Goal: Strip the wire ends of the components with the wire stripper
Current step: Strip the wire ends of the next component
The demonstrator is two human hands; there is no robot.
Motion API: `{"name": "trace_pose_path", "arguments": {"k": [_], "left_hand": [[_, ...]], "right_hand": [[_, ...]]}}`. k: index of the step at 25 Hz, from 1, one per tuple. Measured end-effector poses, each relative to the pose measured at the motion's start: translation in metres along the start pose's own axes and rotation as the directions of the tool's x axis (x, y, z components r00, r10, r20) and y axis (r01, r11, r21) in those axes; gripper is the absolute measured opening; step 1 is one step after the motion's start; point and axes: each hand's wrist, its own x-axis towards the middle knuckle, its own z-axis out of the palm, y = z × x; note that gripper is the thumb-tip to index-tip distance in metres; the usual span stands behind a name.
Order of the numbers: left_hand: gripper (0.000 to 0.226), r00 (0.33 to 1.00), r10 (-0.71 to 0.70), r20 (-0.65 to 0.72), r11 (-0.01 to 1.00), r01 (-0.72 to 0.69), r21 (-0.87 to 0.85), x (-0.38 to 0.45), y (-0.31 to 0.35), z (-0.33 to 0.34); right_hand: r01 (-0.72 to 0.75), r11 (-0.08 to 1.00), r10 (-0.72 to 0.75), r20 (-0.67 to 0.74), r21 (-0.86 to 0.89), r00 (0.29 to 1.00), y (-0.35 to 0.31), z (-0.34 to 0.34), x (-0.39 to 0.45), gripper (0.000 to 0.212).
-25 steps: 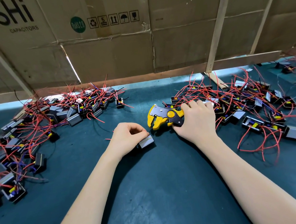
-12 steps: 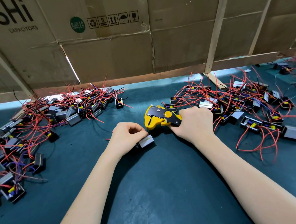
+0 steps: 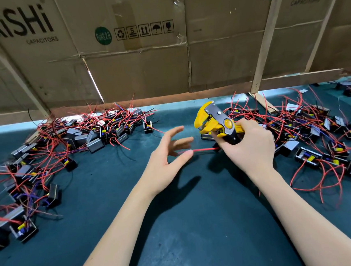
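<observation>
The right hand (image 3: 250,147) is gripping the yellow wire stripper (image 3: 216,124) by its handles, lifted near the right pile (image 3: 311,132); the left hand (image 3: 168,153), fingers spread, is reaching toward a red wire (image 3: 204,149) lying between both hands. Next, seemingly, pinching that wire and feeding its end into the tool

**Readable markings: cardboard only**

Left cardboard panel (image 3: 35,67): "AiSHi" in big black letters, "CAPACITORS" small beneath. Same panel, a green round sticker (image 3: 103,35) reading "RoHS 2.0". Next to it, a row of handling symbols (image 3: 144,30): recycle, stack limit "5", this-way-up arrows, umbrella, fragile glass. Right cardboard panel (image 3: 236,41): "AiSHi" again, top cropped, "CAPACITORS" under it, blurred. Nothing legible elsewhere.
</observation>
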Motion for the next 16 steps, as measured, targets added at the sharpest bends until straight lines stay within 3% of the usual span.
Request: {"name": "trace_pose_path", "arguments": {"k": [2, 4, 7, 9, 12, 14, 16], "left_hand": [[0.044, 0.969, 0.05, -0.241, 0.992, -0.02, 0.123, 0.004, -0.006, -0.015], [0.044, 0.851, 0.095, -0.517, 0.96, 0.06, 0.275, 0.005, -0.015, -0.038], [0.042, 0.667, 0.107, -0.738, 0.803, 0.38, 0.46, 0.001, -0.03, -0.067], [0.035, 0.619, -0.033, -0.785, 0.733, 0.549, 0.402, -0.001, -0.04, -0.076], [0.022, 0.624, -0.184, -0.76, 0.834, 0.508, 0.216, -0.001, -0.045, -0.081], [0.017, 0.63, -0.09, -0.772, 0.871, 0.425, 0.245, 0.0, -0.038, -0.079], [0.015, 0.654, 0.05, -0.755, 0.925, 0.255, 0.283, 0.0, -0.026, -0.073]], "right_hand": [[-0.043, 0.99, 0.049, -0.043, 0.132, 0.998, -0.005, -0.006, 0.001, 0.052], [-0.026, 0.972, 0.042, -0.063, 0.232, 0.997, -0.009, -0.009, 0.001, 0.05], [0.072, 0.95, -0.048, -0.086, 0.303, 0.995, -0.014, -0.012, 0.0, 0.044], [0.127, 0.947, -0.105, -0.09, 0.294, 0.99, -0.019, -0.012, -0.004, 0.043], [0.202, 0.947, -0.187, -0.08, 0.251, 0.979, -0.023, -0.011, -0.007, 0.044], [0.23, 0.943, -0.219, -0.073, 0.24, 0.973, -0.023, -0.01, -0.008, 0.044], [0.234, 0.943, -0.222, -0.076, 0.239, 0.972, -0.023, -0.01, -0.007, 0.044]]}}
